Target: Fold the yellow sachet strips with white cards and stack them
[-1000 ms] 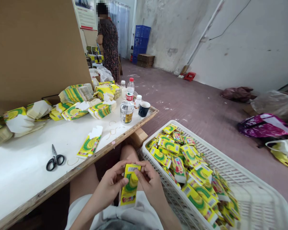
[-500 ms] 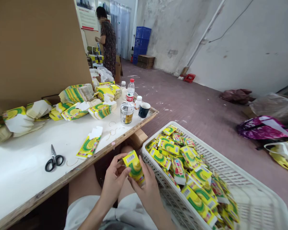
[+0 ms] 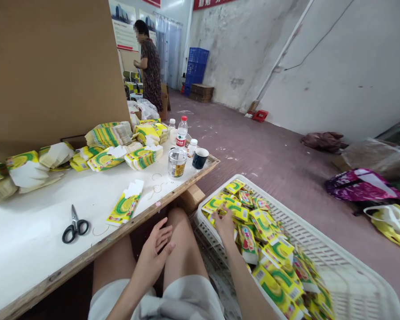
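My left hand point(image 3: 156, 249) hovers over my lap beside the table edge, its fingers loosely apart and nothing in them. My right hand point(image 3: 224, 224) reaches over the near left side of a white plastic basket point(image 3: 306, 222), palm down among small yellow-green printed boxes point(image 3: 280, 249). Its fingers are spread, touching or just above the boxes; the fingertips are partly lost against the print. On the white table point(image 3: 96, 195), one flattened yellow carton point(image 3: 126, 204) with white flaps lies near the edge. Black-handled scissors point(image 3: 75, 226) rest to its left.
Stacks of flat cartons point(image 3: 108, 133) line the table's back before a big cardboard sheet point(image 3: 53, 66). A clear jar point(image 3: 177, 163), a dark cup point(image 3: 200, 158) and a red-capped bottle point(image 3: 182, 131) stand at the table corner. Another person point(image 3: 150, 66) stands farther back.
The small box held between both hands has left them. My right hand has moved right to the basket; my left hand stays over the lap, now empty. The view has tilted up slightly.
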Motion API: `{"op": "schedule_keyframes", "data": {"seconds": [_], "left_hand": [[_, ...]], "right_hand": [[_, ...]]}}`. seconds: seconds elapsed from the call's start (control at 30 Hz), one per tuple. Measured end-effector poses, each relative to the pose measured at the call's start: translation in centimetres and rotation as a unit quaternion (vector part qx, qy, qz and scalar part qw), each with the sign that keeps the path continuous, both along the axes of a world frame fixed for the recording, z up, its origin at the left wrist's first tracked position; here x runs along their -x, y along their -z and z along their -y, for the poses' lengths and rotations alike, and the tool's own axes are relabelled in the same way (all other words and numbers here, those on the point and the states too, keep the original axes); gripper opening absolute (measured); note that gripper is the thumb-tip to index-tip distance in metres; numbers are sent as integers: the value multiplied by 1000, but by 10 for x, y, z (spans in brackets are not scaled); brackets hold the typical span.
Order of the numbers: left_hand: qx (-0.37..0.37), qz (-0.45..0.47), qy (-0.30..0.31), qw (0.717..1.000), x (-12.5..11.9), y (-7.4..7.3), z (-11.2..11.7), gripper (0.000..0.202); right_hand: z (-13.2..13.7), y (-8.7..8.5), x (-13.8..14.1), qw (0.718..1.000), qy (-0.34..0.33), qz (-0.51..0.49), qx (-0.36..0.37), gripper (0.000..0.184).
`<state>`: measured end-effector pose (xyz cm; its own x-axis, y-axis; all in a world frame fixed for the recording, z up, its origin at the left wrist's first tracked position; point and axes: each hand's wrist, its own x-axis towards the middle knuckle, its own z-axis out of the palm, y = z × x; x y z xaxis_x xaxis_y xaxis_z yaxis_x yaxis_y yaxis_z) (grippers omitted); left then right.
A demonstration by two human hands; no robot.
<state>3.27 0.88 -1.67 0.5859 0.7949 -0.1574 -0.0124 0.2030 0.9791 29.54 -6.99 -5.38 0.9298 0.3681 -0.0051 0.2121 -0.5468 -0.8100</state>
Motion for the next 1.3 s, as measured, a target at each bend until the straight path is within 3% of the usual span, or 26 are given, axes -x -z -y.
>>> {"op": "schedule_keyframes", "data": {"seconds": [0.2,0.37,0.47,0.57,0.7,0.83,0.97,1.1,1.3], "left_hand": [[-27,-27,-20,999,8,-2,-9,54],[-174,-98,-35,979,11,-9,-30,39],[-235,-182,-98,950,21,-14,-65,42],[-276,-299,-173,897,34,-13,-105,53],[-288,-442,-185,829,44,-4,-133,64],[-298,-518,-162,785,45,2,-137,56],[-317,-545,-163,759,43,0,-134,54],[-337,-547,-155,750,43,-1,-129,37],[-328,-543,-162,756,47,0,-132,46]], "right_hand": [[0,10,9,987,-52,126,85,40],[-5,13,6,973,-111,175,105,23],[-3,15,7,970,-124,183,100,23],[3,15,15,972,-125,189,71,30],[6,11,36,972,-160,173,14,34],[2,1,62,967,-199,152,-45,33],[-4,-17,84,961,-229,132,-85,30],[-8,-34,105,953,-253,117,-119,26],[-17,-47,128,938,-293,92,-161,22]]}}
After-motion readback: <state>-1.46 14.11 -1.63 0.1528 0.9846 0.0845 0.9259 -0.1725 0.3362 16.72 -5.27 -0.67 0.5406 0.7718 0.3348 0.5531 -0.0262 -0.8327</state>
